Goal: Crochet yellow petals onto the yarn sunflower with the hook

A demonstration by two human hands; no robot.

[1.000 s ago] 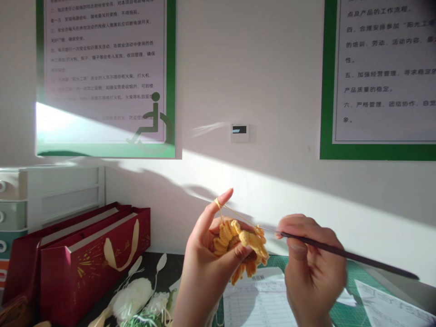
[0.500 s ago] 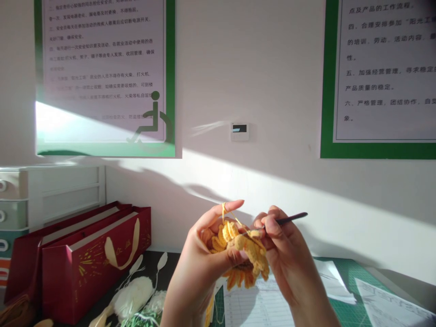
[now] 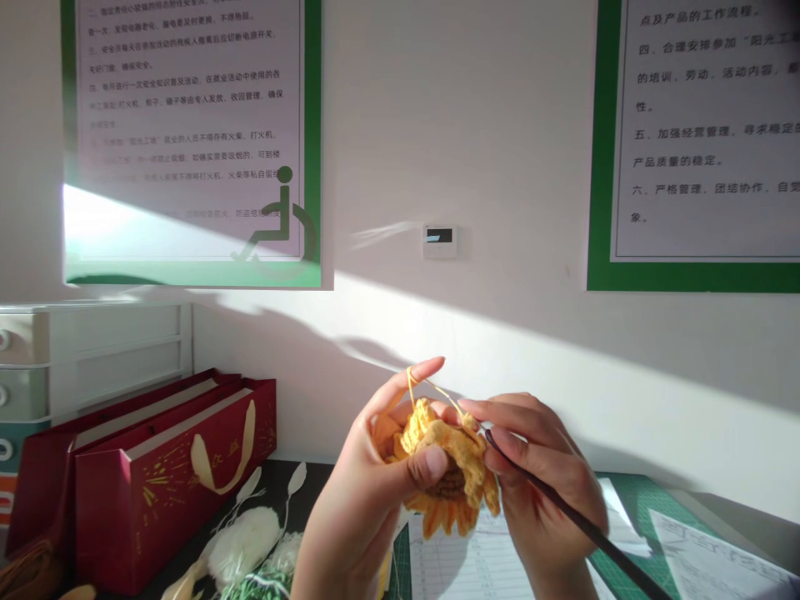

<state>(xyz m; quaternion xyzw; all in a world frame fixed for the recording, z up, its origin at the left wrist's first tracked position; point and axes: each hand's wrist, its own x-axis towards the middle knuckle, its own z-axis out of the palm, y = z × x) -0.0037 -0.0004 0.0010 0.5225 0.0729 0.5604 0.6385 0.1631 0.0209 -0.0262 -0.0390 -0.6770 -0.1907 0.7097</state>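
Observation:
My left hand (image 3: 375, 467) grips a yellow crocheted flower (image 3: 459, 454) with a brown centre, its thumb pressed on the front. A strand of yellow yarn (image 3: 445, 392) loops round my raised left index finger and runs down to the flower's upper edge. My right hand (image 3: 543, 475) is closed on a dark-handled crochet hook (image 3: 575, 517), whose tip meets the flower's right edge. The handle slopes down to the lower right. Where the tip enters the stitches is too small to make out.
Red gift bags (image 3: 168, 475) stand at left beside a drawer unit (image 3: 25, 392). White yarn (image 3: 243, 546) and green yarn (image 3: 259, 583) lie before them. Printed paper (image 3: 462, 558) rests on a green cutting mat (image 3: 650, 508) below my hands. Behind is a wall with posters.
My right hand has turned, swinging the hook's handle from pointing up-right to pointing down-right. The flower has tilted slightly in my left hand, which stays in about the same place.

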